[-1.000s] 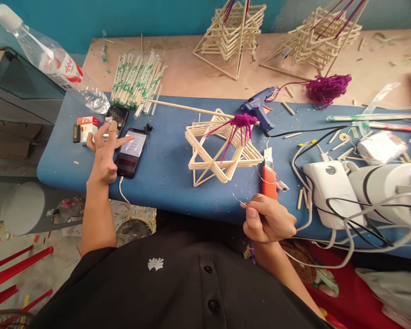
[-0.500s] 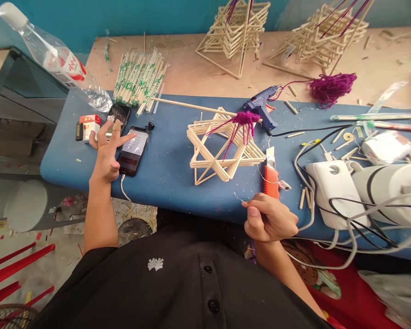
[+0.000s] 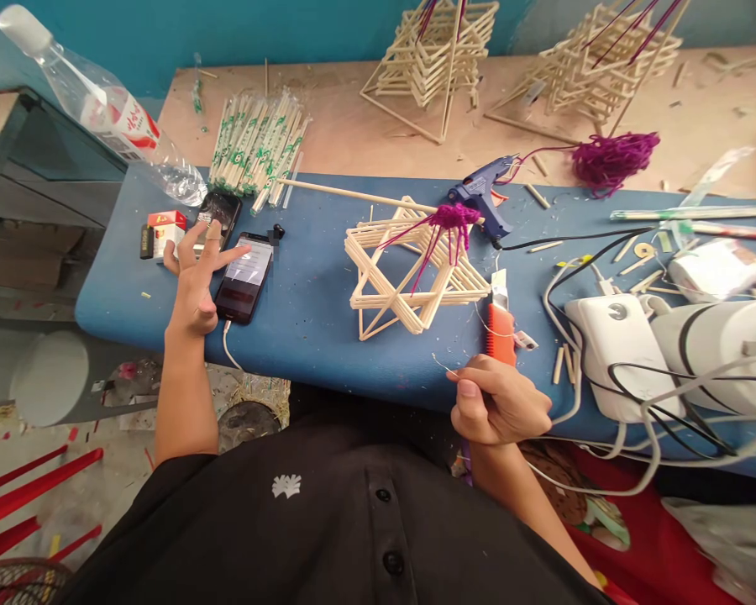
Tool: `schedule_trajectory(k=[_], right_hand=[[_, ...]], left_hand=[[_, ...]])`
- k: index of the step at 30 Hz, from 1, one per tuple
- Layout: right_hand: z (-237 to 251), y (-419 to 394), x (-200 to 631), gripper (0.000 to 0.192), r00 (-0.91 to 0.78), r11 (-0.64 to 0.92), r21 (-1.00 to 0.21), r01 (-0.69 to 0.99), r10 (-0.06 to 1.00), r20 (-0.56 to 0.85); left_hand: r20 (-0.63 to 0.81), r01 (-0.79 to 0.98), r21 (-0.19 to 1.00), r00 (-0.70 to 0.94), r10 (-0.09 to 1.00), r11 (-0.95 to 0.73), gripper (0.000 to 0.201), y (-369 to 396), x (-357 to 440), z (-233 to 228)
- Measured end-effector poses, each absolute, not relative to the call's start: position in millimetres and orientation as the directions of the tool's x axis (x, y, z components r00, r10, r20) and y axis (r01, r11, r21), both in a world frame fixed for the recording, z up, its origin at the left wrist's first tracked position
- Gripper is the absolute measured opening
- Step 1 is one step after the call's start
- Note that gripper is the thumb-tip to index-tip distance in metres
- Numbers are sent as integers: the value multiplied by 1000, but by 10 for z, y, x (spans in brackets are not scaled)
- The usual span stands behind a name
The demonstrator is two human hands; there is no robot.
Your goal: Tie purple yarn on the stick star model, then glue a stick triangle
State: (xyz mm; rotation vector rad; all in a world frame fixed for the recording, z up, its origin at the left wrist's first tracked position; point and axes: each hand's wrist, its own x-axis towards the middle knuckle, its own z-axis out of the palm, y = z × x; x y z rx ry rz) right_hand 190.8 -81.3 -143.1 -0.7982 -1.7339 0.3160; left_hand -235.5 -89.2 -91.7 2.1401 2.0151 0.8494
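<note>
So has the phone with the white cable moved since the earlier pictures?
No. The phone sits in the same place on the blue tabletop, beside the other phone; the whole scene just slid slightly rightward.

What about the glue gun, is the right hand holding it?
No, the right hand pinches a thin strand, and the glue gun lies apart.
</note>
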Motion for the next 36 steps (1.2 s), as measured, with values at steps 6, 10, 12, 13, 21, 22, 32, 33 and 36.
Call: schedule_trajectory(k=[6, 10, 12, 13, 21, 22, 32, 33, 36], right_hand=[[-1427, -792, 1899, 13, -109, 766, -576, 285, 623, 774], [-1451, -805, 1915, 12, -111, 757, -582, 298, 633, 766], [-1466, -824, 1929, 12, -109, 743, -586, 322, 644, 757], [-1473, -834, 1936, 13, -106, 733, -589, 341, 653, 750], [-1468, -849, 1941, 19, -111, 700, -599, 389, 681, 723], [-1461, -842, 1929, 16, -100, 713, -597, 367, 668, 737], [-1420, -821, 1895, 14, -94, 734, -609, 299, 658, 747], [-1421, -822, 1896, 14, -96, 734, -610, 301, 659, 746], [-1424, -821, 1894, 14, -89, 730, -613, 303, 662, 744]], left_hand=[[355, 910, 397, -29, 934, -122, 145, -930, -2429, -945], [332, 925, 370, -42, 942, -89, 148, -931, -2411, -932], [329, 923, 370, -28, 944, -101, 146, -930, -2398, -927], [345, 919, 377, -22, 938, -117, 144, -929, -2391, -927], [398, 910, 389, -27, 917, -142, 130, -921, -2341, -934], [410, 912, 386, -34, 912, -140, 132, -922, -2337, -931], [298, 899, 427, -36, 954, -100, 120, -889, -2341, -923], [299, 897, 430, -36, 954, -101, 120, -889, -2341, -925], [337, 894, 432, -37, 941, -119, 123, -899, -2336, -923]])
